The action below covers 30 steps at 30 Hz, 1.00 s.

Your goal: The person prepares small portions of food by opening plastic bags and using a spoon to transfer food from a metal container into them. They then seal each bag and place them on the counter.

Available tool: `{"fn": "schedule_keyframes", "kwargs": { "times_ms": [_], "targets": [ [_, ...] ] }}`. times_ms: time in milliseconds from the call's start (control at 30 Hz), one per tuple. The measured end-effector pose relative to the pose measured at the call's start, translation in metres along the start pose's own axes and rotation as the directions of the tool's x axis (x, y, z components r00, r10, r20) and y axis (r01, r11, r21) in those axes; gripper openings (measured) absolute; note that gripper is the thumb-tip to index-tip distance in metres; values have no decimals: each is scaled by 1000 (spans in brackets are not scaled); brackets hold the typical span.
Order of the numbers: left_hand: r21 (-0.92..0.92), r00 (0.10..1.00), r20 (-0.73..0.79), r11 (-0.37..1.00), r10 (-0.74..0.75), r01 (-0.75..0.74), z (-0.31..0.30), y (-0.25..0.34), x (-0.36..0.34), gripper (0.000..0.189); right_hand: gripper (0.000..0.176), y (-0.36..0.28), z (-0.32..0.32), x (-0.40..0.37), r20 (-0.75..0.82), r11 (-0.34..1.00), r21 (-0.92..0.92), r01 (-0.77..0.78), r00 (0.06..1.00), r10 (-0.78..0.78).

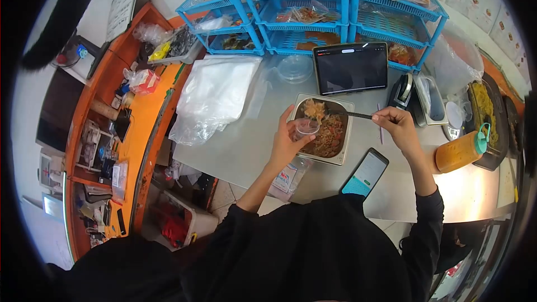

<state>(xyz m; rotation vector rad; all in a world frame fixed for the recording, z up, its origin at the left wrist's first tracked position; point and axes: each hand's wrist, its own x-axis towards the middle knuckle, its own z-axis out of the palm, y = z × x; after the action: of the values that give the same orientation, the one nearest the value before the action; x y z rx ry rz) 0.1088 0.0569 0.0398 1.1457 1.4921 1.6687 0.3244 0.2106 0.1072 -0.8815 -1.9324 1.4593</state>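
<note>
The steel worktable (224, 159) takes up most of what I see from here, and along its far edge stand blue plastic racks (347, 8) with bagged goods on their tiers. On the person's left lies a stack of clear plastic bags (215, 86), spread flat. A dark-screened tablet (352, 69) leans against the racks, facing the worker.

Just on the near side of it sits a square metal container (337, 161) of crumbly brown food (330, 141) flecked with red, and both hands are busy over it. Towards the right end of the table is an orange bottle (456, 155) with a green cap; a phone (366, 173), its screen lit, lies close to the near edge.

The right hand (396, 126) pinches the end of a dark-handled utensil (358, 114), whose far end carries a heaped clump of food (the clump hides the tip from me). The left hand (284, 142) grasps a small clear cup (306, 128) over the container's left side, right by that clump; whether the two touch, I can't tell. Slimmest of all, a purple pen (381, 134) lies beside the container.
</note>
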Motion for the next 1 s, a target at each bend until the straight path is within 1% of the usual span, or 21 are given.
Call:
{"fn": "schedule_keyframes", "kwargs": {
  "times_ms": [33, 100, 133, 200, 233, 300, 333, 400, 433, 500, 533, 600, 633, 667, 700, 733, 800, 833, 900, 933, 1000],
  "targets": [
    [0, 1000, -4, 1000, 1, -1, -1, 2, 0, 83, 18, -1, 0, 1, 3, 1000, -1, 2, 1000, -2],
    [205, 997, -37, 977, 66, -57, -4, 9, -3, 81, 17, -2, -1, 2, 29, 989, -126, 74, 997, -71],
    [205, 997, -38, 977, 63, -54, -5, 12, -4, 81, 17, -5, -2, 2, 31, 989, -126, 73, 997, -69],
    [434, 986, -8, 889, 167, -147, -7, 17, -4, 83, 16, -14, -5, 5, 89, 971, -227, 70, 995, -51],
    [435, 986, -6, 888, 166, -147, -9, 21, -5, 83, 16, -15, -7, 8, 88, 972, -225, 68, 995, -49],
    [556, 983, 90, 811, 161, -183, -11, 26, -7, 86, 15, -17, -11, 15, 169, 923, -360, 134, 983, -77],
    [556, 983, 93, 811, 160, -184, -13, 26, -7, 86, 15, -21, -11, 17, 167, 924, -359, 133, 983, -76],
    [615, 966, 207, 748, 153, -250, -16, 25, -8, 88, 12, -31, -8, 21, 250, 913, -372, 169, 965, -77],
    [616, 966, 208, 748, 151, -250, -16, 24, -7, 88, 12, -32, -5, 24, 249, 913, -371, 168, 965, -77],
    [609, 950, 244, 732, 193, -305, -15, 24, -5, 88, 10, -35, 1, 28, 262, 884, -331, 330, 932, -249],
    [608, 950, 246, 732, 191, -305, -14, 24, -4, 88, 10, -39, 4, 29, 260, 885, -331, 328, 933, -248],
    [394, 974, 155, 894, 166, -215, -11, 25, -1, 88, 8, -53, 10, 30, 335, 681, -495, 540, 842, -424],
    [395, 974, 157, 894, 164, -214, -10, 23, 0, 88, 8, -58, 13, 30, 333, 683, -494, 538, 843, -423],
    [163, 980, 169, 977, 109, -137, -9, 19, 2, 88, 8, -63, 17, 29, 374, 567, -498, 656, 752, -542],
    [-77, 979, 194, 996, 58, -44, -9, 17, 3, 88, 7, -67, 20, 30, 415, 432, -496, 753, 643, -644],
    [-75, 979, 195, 996, 58, -44, -11, 18, 3, 88, 7, -71, 22, 30, 413, 433, -496, 753, 643, -645],
    [-256, 926, 320, 923, -198, 286, -16, 22, 3, 78, 10, -77, 26, 31, 451, 209, -471, 857, 437, -778],
    [-254, 926, 322, 924, -199, 287, -16, 21, 2, 78, 10, -80, 26, 32, 449, 210, -472, 856, 438, -779],
    [-244, 880, 463, 939, -106, 241, -16, 20, 1, 66, 14, -84, 25, 33, 479, 52, -505, 862, 329, -814],
    [-244, 881, 461, 939, -107, 242, -19, 18, 2, 66, 14, -84, 25, 33, 479, 53, -503, 863, 329, -814],
    [-341, 830, 543, 869, -129, 358, -27, 18, 5, 67, 17, -85, 26, 33, 491, 41, -485, 874, 311, -814]
  ]
}}
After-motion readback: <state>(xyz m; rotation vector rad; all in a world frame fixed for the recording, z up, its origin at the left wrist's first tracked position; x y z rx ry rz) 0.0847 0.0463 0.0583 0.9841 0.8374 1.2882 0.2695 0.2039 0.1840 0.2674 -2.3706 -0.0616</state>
